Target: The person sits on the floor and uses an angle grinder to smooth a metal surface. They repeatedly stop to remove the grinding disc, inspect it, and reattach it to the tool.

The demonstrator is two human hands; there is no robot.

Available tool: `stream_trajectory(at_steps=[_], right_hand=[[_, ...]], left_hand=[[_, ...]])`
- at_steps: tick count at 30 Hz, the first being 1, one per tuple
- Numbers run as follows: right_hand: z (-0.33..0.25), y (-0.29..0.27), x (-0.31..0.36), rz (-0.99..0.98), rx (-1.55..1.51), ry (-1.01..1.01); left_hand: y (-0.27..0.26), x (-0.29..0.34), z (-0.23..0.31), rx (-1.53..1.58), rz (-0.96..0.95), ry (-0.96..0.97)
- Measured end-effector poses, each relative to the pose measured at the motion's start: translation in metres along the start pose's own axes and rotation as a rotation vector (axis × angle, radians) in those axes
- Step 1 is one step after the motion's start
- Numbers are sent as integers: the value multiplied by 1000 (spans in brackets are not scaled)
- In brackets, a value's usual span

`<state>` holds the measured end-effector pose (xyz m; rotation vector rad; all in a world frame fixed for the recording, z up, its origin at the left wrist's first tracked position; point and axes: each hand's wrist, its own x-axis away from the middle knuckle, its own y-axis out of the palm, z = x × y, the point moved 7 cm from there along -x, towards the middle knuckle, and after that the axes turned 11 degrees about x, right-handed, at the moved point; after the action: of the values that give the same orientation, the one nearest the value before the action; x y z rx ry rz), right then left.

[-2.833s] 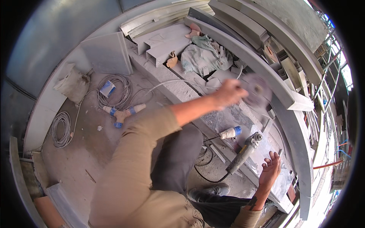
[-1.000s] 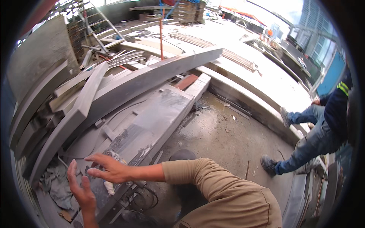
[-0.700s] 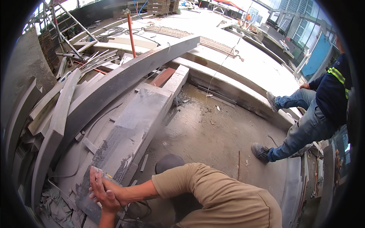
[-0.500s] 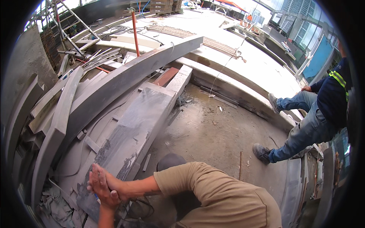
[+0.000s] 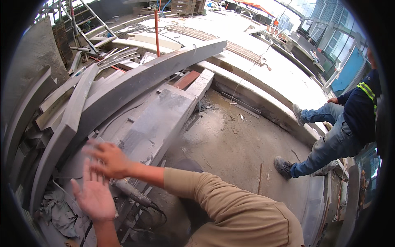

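Observation:
My left hand (image 5: 96, 201) is turned palm up with its fingers stretched out, and nothing lies in it. Just above it, my right hand (image 5: 111, 159) passes across the left fingertips; its fingers look spread and empty, though blurred by motion. Below the right wrist lies a corded power tool with a cylindrical grey body (image 5: 134, 192), its head partly hidden behind my left hand. Beyond my hands stretches a long grey rectangular beam (image 5: 158, 117), dusty and smeared on top.
Curved grey panels (image 5: 135, 80) are stacked at the left. A crumpled grey cloth (image 5: 61, 214) lies at lower left. At right stands another person in jeans (image 5: 339, 140), one foot on a ledge (image 5: 263, 96). A ladder (image 5: 92, 26) and an orange pole (image 5: 156, 33) rise at far left.
My hands, pressed together before, have come partly apart. The left palm now faces up, and the right hand has slid toward its fingertips. The power tool has come into clearer view.

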<state>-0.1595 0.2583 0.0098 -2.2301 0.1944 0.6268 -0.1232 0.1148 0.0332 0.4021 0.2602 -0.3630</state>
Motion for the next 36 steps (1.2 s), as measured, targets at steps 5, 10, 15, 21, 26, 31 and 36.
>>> stream_trajectory(at_steps=[5, 10, 15, 21, 26, 31, 36], right_hand=[[-1, 32, 22, -329, -1039, 635], [-56, 27, 41, -316, -1539, 631], [-6, -65, 28, 209, -860, -71], [-21, -1, 49, 92, -200, -54], [-60, 47, 79, -198, -205, -267], [-86, 80, 98, -306, -200, -364], [-90, 88, 106, -301, -181, -422]], left_hand=[[-6, 4, 61, -475, -45, 632], [-49, 3, -53, -1134, -220, 478], [-129, -1, -51, -1249, -50, 72], [-87, 1, -10, -938, -37, 24], [-69, 40, -19, -1046, -116, -113], [-101, 56, -73, -988, -592, -559], [-104, 43, -77, -1102, -613, -254]])
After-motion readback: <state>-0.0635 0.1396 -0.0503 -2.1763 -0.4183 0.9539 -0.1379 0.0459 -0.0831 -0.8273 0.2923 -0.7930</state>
